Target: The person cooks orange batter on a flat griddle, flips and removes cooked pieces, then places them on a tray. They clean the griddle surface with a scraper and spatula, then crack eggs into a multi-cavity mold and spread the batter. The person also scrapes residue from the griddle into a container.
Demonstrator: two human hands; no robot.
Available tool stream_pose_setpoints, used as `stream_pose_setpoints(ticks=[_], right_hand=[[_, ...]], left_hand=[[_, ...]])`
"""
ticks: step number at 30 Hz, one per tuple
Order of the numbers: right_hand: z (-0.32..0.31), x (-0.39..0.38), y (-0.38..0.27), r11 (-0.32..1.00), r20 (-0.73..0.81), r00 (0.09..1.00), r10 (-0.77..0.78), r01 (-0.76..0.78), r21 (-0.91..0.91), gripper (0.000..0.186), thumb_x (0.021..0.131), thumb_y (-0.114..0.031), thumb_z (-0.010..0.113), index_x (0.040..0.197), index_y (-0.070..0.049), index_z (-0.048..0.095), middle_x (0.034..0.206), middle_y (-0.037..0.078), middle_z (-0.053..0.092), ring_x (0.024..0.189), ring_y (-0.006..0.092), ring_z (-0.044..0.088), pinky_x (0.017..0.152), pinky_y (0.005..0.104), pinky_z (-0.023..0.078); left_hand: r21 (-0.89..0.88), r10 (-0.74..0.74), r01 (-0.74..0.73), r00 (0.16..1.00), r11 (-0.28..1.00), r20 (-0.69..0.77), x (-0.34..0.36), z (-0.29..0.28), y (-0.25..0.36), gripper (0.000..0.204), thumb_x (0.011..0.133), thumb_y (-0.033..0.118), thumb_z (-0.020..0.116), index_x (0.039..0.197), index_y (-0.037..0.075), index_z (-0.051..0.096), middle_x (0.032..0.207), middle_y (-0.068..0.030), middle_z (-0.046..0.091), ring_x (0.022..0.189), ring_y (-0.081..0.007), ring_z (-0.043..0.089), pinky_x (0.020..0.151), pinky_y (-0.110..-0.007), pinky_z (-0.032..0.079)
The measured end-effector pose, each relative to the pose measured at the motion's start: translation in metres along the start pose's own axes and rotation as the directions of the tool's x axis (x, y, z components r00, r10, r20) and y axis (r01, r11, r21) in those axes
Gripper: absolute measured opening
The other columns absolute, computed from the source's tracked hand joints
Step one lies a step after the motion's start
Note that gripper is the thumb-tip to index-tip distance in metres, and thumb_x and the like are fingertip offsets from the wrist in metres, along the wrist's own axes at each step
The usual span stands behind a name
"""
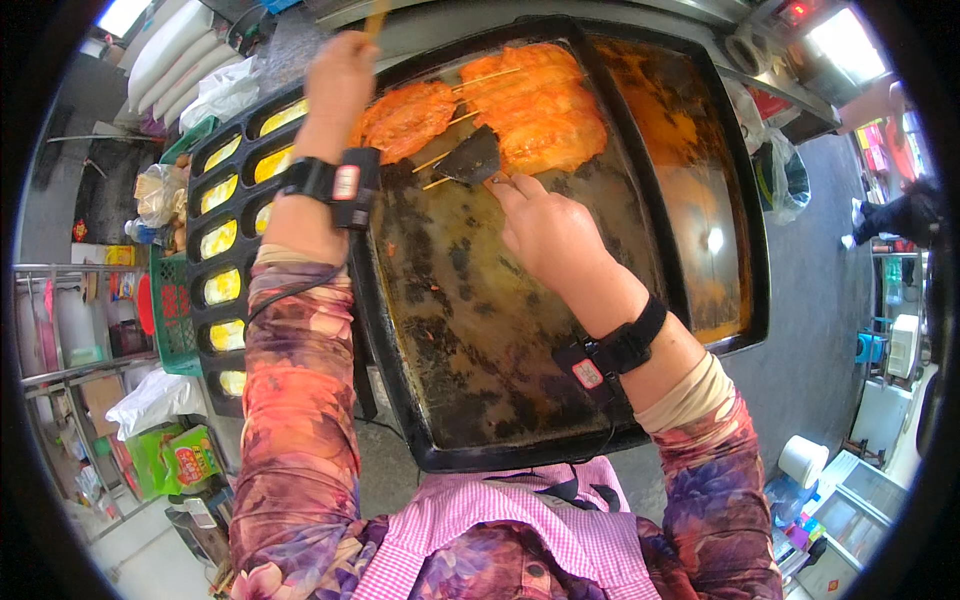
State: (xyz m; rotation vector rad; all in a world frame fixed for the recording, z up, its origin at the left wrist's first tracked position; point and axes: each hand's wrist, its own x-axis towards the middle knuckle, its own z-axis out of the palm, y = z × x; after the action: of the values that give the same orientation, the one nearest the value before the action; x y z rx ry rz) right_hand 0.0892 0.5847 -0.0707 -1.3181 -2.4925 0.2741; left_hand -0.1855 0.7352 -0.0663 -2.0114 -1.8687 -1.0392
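My right hand (548, 225) is closed round the short handle of a spatula with a dark, flat blade (473, 157). The blade lies against the griddle (480, 330), over thin wooden skewers (432, 162). Beyond it, several flat orange-red slabs of skewered meat (540, 105) lie side by side, and a separate piece (405, 120) rests to their left. My left hand (340, 80) is raised over the griddle's far left corner, its fingers wrapped round a thin yellowish stick (376, 20). The stick's far end runs out of view, so its kind is unclear.
Left of the griddle stands a black mold pan (225, 262) with oval wells of yellow-white egg-like filling. An oily side tray (700, 200) adjoins on the right. A green crate (175, 310), white sacks (175, 55) and a lined bin (785, 175) stand around.
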Motion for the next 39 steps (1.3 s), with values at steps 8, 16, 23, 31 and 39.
stream_pose_setpoints(ticks=[8, 16, 23, 31, 39], right_hand=[[0.002, 0.000, 0.004, 1.000, -0.053, 0.999, -0.014, 0.014, -0.010, 0.034, 0.077, -0.012, 0.061, 0.110, -0.003, 0.057, 0.097, 0.014, 0.059, 0.072, 0.0287, 0.064, 0.065, 0.0379, 0.054], [0.002, -0.001, 0.007, 0.999, -0.032, 0.999, -0.003, 0.005, 0.048, 0.035, 0.078, -0.010, 0.058, 0.113, -0.004, 0.056, 0.100, 0.014, 0.060, 0.076, 0.0299, 0.064, 0.067, 0.0383, 0.054], [-0.001, -0.002, 0.008, 0.997, 0.047, 0.998, 0.038, -0.041, 0.062, 0.034, 0.081, -0.010, 0.055, 0.115, -0.007, 0.057, 0.108, 0.014, 0.061, 0.082, 0.0308, 0.064, 0.071, 0.0388, 0.054], [-0.006, 0.001, 0.012, 0.999, -0.126, 0.992, -0.016, 0.021, 0.038, 0.033, 0.079, -0.010, 0.056, 0.111, -0.002, 0.057, 0.101, 0.014, 0.061, 0.074, 0.0277, 0.065, 0.066, 0.0371, 0.054], [0.004, 0.012, 0.011, 0.999, -0.112, 0.993, -0.029, 0.034, 0.039, 0.033, 0.078, -0.011, 0.057, 0.110, -0.002, 0.057, 0.100, 0.013, 0.060, 0.075, 0.0291, 0.064, 0.066, 0.0379, 0.054]], left_hand=[[0.057, 0.104, -0.153, 0.860, 0.987, 0.499, -0.043, 0.074, 0.056, 0.014, 0.081, 0.017, 0.062, 0.088, 0.005, 0.064, 0.088, -0.0163, 0.060, 0.089, -0.0363, 0.059, 0.077, -0.045, 0.048], [0.064, 0.162, -0.237, 0.813, 0.969, 0.559, -0.027, 0.081, 0.046, 0.014, 0.079, 0.014, 0.061, 0.085, 0.002, 0.063, 0.094, -0.0183, 0.062, 0.093, -0.0371, 0.059, 0.079, -0.045, 0.048], [-0.079, 0.122, -0.094, 0.850, 0.992, 0.512, -0.019, 0.076, 0.033, 0.016, 0.080, 0.015, 0.059, 0.087, 0.002, 0.060, 0.093, -0.0186, 0.061, 0.092, -0.0373, 0.058, 0.081, -0.045, 0.046], [-0.200, 0.099, 0.013, 0.835, 0.980, 0.541, -0.005, 0.060, 0.021, 0.022, 0.083, 0.020, 0.059, 0.096, 0.002, 0.062, 0.091, -0.0203, 0.063, 0.085, -0.0377, 0.059, 0.074, -0.041, 0.046], [-0.135, 0.005, 0.067, 0.880, 0.989, 0.476, 0.014, 0.052, -0.004, 0.027, 0.086, 0.025, 0.060, 0.101, 0.003, 0.062, 0.087, -0.0205, 0.064, 0.080, -0.0354, 0.061, 0.073, -0.041, 0.047]])
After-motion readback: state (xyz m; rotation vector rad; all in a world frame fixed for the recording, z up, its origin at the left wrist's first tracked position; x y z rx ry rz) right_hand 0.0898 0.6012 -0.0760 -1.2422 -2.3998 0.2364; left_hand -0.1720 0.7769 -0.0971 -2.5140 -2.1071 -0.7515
